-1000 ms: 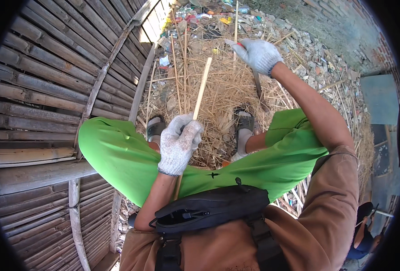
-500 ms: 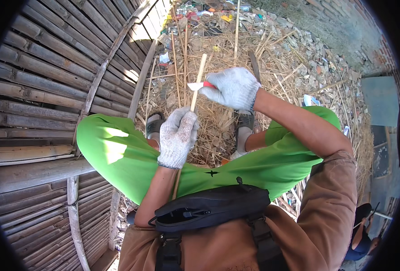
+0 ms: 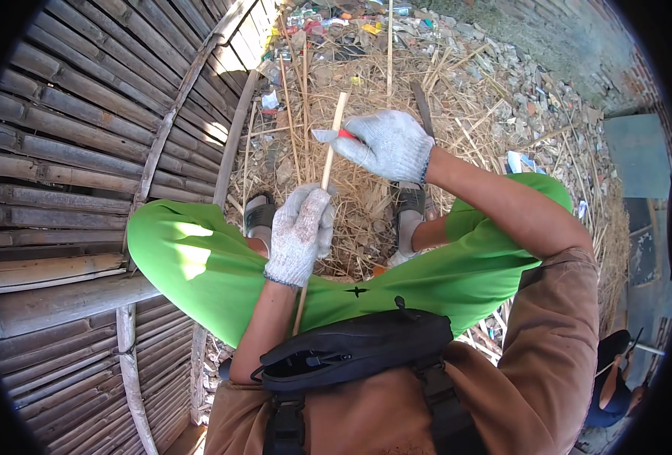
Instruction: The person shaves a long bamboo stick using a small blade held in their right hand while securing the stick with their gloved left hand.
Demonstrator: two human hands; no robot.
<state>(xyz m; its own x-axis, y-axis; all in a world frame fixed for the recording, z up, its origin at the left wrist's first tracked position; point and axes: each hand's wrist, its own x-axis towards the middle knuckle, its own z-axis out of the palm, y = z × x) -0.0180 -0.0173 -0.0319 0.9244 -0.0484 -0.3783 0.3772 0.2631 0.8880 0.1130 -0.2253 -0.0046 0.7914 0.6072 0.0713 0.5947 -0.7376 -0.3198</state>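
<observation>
A pale, slender bamboo strip (image 3: 330,160) slants up and away from my lap, its lower end passing under my left wrist toward the black bag. My left hand (image 3: 299,235), in a soiled white knit glove, is wrapped round the strip at its middle. My right hand (image 3: 389,145), in a similar glove, grips a knife (image 3: 324,136) by its red handle. The knife's short, light blade lies across the strip, near its far end. The fingers of my right hand hide most of the handle.
A bamboo slat wall (image 3: 70,167) stands close on my left. Straw and shavings (image 3: 362,220) cover the ground between my sandalled feet, with long sticks (image 3: 304,114) and scattered litter beyond. A black bag (image 3: 358,349) rests at my waist. Another person (image 3: 610,387) is at the lower right.
The knife blade has tilted and moved slightly toward the strip's far end. My left hand stays closed on the strip, shifted very slightly to the right.
</observation>
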